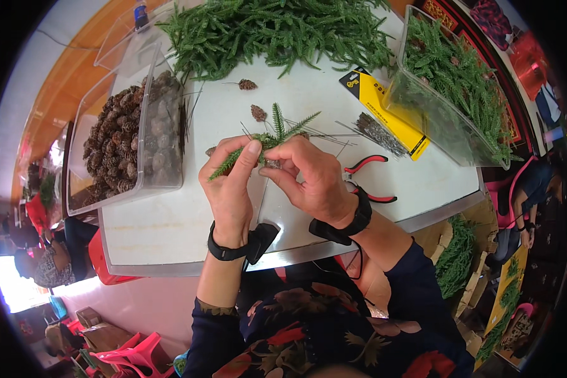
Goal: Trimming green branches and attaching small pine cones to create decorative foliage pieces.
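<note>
Between thumb and fingers, my left hand (232, 173) pinches a green artificial pine sprig (282, 125), whose needled tips fan out above and to the lower left. Close against it, my right hand (314, 175) has its thumb and forefinger pressed together at the sprig's base. What exactly these right fingers grip is too small to tell; something brownish shows beneath them. Just beyond the hands lies a small pine cone (258, 113), and farther off another pine cone with a wire stem (248, 84). Pliers with red and black handles (373, 197) rest right of my right hand.
A clear plastic bin (142, 120) of pine cones stands at the left. Green sprigs (277, 34) are heaped along the far side. Thin wires (379, 133) lie by a yellow card (390, 104). Another clear bin (416, 120) with greenery stands at the right.
</note>
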Motion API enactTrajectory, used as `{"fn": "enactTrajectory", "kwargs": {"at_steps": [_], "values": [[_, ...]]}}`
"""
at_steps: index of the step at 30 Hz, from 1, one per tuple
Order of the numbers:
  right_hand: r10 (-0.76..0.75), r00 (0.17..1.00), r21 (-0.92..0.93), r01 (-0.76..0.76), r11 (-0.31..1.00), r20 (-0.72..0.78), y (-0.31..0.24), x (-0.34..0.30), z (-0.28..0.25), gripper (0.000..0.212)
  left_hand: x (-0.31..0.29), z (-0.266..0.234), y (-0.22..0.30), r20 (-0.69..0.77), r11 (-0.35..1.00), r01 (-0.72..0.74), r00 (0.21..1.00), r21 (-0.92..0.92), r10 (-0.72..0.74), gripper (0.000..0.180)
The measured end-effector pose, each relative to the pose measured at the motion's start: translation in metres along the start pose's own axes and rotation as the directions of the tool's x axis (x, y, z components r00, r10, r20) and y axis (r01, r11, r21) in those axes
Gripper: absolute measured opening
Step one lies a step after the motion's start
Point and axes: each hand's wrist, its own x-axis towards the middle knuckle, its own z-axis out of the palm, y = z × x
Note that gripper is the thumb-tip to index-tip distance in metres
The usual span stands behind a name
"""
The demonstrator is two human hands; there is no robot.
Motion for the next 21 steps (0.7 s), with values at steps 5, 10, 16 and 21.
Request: {"fn": "enactTrajectory", "kwargs": {"at_steps": [5, 10, 16, 21], "values": [[0.022, 0.999, 0.009, -0.022, 1.0, -0.032, 0.0, -0.003, 0.003, 0.027, -0.001, 0.003, 0.005, -0.011, 0.997, 0.052, 0.999, -0.049, -0.052, 0.017], [0.03, 0.999, 0.02, -0.029, 0.999, -0.036, -0.004, -0.004, 0.001, 0.029, -0.004, 0.001, 0.024, 0.019, 0.969, 0.239, 0.971, -0.066, -0.238, 0.018], [0.073, 0.997, 0.125, -0.068, 0.99, -0.035, -0.014, -0.008, 0.002, 0.031, -0.018, 0.003, 0.036, 0.034, 0.993, 0.116, 0.993, 0.009, -0.116, 0.02], [0.049, 0.998, 0.038, -0.05, 0.998, 0.039, -0.014, -0.013, 0.005, 0.031, -0.034, 0.0, 0.038, -0.011, 0.998, 0.006, 1.0, 0.066, -0.006, 0.017]]}}
